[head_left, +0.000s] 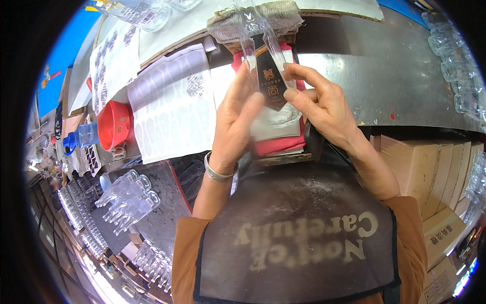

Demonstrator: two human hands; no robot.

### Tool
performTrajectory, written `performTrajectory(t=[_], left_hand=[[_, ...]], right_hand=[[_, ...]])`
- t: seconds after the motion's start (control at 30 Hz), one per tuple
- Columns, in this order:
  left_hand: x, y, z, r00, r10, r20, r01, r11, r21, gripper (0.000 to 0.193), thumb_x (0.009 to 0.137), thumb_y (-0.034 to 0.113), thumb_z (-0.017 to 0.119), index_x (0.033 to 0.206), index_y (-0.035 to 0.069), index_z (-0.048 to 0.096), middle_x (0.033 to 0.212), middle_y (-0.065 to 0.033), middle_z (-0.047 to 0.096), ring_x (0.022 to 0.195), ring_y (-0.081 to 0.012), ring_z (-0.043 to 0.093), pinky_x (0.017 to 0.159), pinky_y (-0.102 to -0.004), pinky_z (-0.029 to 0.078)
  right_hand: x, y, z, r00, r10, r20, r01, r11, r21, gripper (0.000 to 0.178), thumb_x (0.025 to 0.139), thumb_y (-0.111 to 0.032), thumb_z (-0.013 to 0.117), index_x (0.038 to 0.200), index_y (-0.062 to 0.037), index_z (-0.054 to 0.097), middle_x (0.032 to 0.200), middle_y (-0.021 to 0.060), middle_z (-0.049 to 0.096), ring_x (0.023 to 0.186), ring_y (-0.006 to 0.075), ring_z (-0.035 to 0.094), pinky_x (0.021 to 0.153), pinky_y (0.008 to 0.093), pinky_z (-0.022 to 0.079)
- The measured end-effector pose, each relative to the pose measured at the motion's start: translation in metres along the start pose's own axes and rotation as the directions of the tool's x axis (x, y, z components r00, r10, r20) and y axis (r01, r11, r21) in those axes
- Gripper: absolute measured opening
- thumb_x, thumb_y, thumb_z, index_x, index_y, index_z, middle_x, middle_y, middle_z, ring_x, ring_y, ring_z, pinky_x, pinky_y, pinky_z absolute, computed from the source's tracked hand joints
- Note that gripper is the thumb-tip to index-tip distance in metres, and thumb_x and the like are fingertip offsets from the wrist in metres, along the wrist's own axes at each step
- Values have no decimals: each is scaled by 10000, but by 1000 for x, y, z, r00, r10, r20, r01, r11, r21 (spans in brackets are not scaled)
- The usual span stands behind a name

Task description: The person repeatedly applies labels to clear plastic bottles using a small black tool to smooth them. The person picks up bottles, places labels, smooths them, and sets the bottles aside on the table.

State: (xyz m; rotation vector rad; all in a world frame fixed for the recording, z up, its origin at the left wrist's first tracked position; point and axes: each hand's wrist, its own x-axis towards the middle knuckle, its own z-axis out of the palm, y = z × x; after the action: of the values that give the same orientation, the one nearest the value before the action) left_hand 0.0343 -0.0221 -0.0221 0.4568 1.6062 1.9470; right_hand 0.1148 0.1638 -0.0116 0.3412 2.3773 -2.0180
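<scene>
Head view, metal bench [395, 91], red tub [112, 127], cartons [416, 164] at right, left hand [230, 119] and right hand [326, 106] gripping clear bottle [268, 71]

glass bottle [277, 53]: clear; its label [271, 71] black, copper-gold characters. beneath, a white cloth [273, 130] and a red cloth [281, 145]. rolled cloth [223, 29]: greyish cream, ribbed stripes. paper sheet [169, 111]: white, rows of pale grey outlines. plastic tub [114, 126]: red. apron [304, 202]: dark brown, black edging, cream lettering. sleeves [190, 248]: rust-brown. bangle [219, 175]: silver. cartons [410, 162]: tan.
</scene>
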Motion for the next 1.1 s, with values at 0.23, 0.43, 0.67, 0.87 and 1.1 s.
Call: performTrajectory(t=[0.23,0.43,0.67,0.87,1.1], left_hand=[[0,1,3,1000,-17,-16,17,1000,-18,681,981,-3,566,1566,-43,220,1591,-214,323,1490,-300,301,1207,-407,266],[2,1,2,999,-33,-20,32,999,-9,677,979,-10,561,1565,-41,224,1588,-217,327,1485,-300,312,1204,-409,275],[15,14,-4,981,180,-67,-164,967,196,631,984,30,551,1561,13,297,1573,-230,364,1450,-309,386,1173,-402,325],[32,27,2,935,351,52,-284,655,700,604,910,100,667,1479,44,471,1564,-255,369,1423,-359,424,1121,-397,394],[35,22,2,915,396,76,-304,554,775,598,886,103,696,1453,66,513,1553,-243,392,1371,-381,484,1078,-407,446]], right_hand=[[1,2,1,1000,-29,-10,29,999,-16,470,993,-171,649,1376,64,512,1213,74,663,775,35,607,732,223,490],[1,0,1,999,-33,-20,33,999,-13,483,992,-191,649,1374,69,510,1217,79,660,734,30,589,697,215,477],[4,6,-7,999,40,18,-43,979,201,486,1028,-197,579,1430,51,465,1289,135,621,594,61,541,605,225,488],[5,4,-7,999,14,38,-20,989,145,515,1009,-209,620,1423,59,470,1186,124,659,595,50,537,612,222,473],[5,-5,-8,998,56,39,-58,996,61,523,977,-204,667,1401,53,500,796,1,637,635,5,435,613,210,388]])
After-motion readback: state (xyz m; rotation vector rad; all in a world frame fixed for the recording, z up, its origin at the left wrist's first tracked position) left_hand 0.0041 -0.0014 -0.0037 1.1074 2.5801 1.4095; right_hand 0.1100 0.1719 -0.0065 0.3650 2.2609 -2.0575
